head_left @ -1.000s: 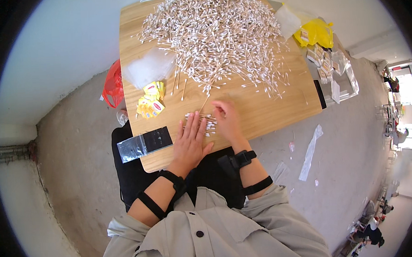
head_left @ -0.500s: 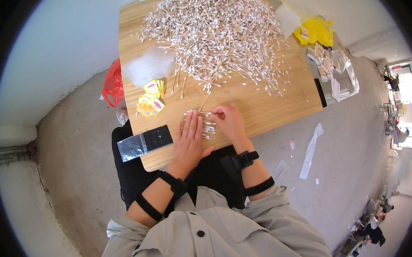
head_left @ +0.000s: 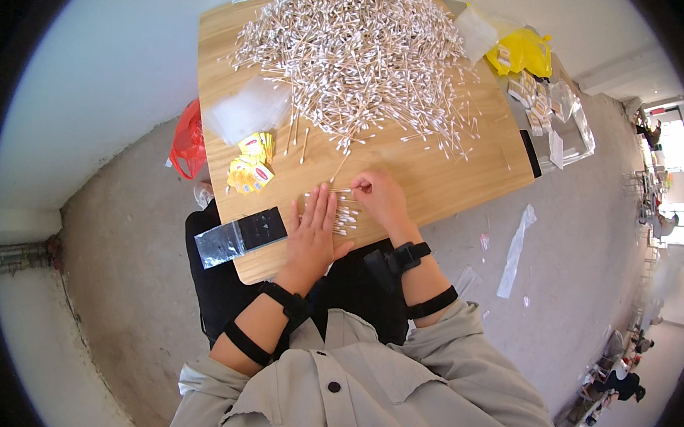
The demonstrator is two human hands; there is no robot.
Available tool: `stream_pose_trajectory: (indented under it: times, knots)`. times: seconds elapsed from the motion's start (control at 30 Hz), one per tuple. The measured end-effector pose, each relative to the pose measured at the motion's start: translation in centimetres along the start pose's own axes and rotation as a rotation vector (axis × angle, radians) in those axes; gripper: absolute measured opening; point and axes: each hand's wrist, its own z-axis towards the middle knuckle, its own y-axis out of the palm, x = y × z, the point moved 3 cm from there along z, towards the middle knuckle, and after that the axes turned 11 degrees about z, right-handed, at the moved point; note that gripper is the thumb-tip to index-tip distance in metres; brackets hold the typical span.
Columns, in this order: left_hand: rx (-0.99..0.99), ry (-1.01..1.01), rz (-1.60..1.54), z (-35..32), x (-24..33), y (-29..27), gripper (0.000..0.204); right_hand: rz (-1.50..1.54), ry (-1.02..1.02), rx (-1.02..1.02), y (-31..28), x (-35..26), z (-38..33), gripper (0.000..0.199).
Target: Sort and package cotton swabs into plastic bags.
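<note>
Yellow cards (head_left: 257, 150) lie on the surface (head_left: 448, 173). The left hand (head_left: 310, 232) lies flat, grip slightly spread, over a small swab batch (head_left: 347, 221) already set apart; the large heap (head_left: 357, 58) beyond is unsorted. The right hand (head_left: 380, 197) has its fingertips pressed together; whether on a swab, I cannot tell.

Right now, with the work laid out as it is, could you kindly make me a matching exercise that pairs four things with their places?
Column one
1. Left hand
2. Red bag
3. Yellow cards
4. Large heap of cotton swabs

Column two
A. Spread over the far part of the table
B. Laid flat over a small group of swabs
C. On the tabletop, just nearer the person than the translucent plastic bags
D. Beyond the left edge of the tabletop

Right pairs: 1-B, 2-D, 3-C, 4-A.
</note>
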Motion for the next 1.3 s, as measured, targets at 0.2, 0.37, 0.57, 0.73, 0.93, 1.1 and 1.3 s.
stream_pose_trajectory:
  times: [0.2, 0.37, 0.57, 0.73, 0.93, 1.1, 1.3]
  knots:
    - [0.003, 0.009, -0.037, 0.5, -0.3, -0.2, 0.106, -0.084, 0.032, -0.087, -0.1, -0.2, 0.9, 0.007]
    - [0.006, 0.0, -0.039, 0.1, -0.3, 0.1, 0.105, -0.034, 0.044, -0.05, -0.1, 0.2, 0.8, 0.008]
    - [-0.01, -0.006, -0.054, 0.0, -0.1, -0.1, 0.099, -0.015, -0.031, -0.028, 0.0, 0.4, 0.8, 0.013]
    - [0.042, 0.016, -0.047, -0.3, -0.2, -0.1, 0.096, -0.068, -0.073, -0.071, -0.1, -0.4, 1.3, 0.013]
    - [0.03, 0.008, -0.061, -0.3, -0.1, -0.3, 0.095, -0.271, -0.267, -0.165, 0.6, -2.0, 2.5, 0.012]
    - [0.026, 0.003, -0.053, -0.4, -0.1, -0.3, 0.096, -0.145, -0.23, -0.304, 0.8, -1.7, 3.0, 0.009]
    - [0.018, -0.005, -0.049, -0.2, 0.1, -0.3, 0.099, 0.134, -0.036, -0.033, -2.8, 3.2, 0.9, 0.011]
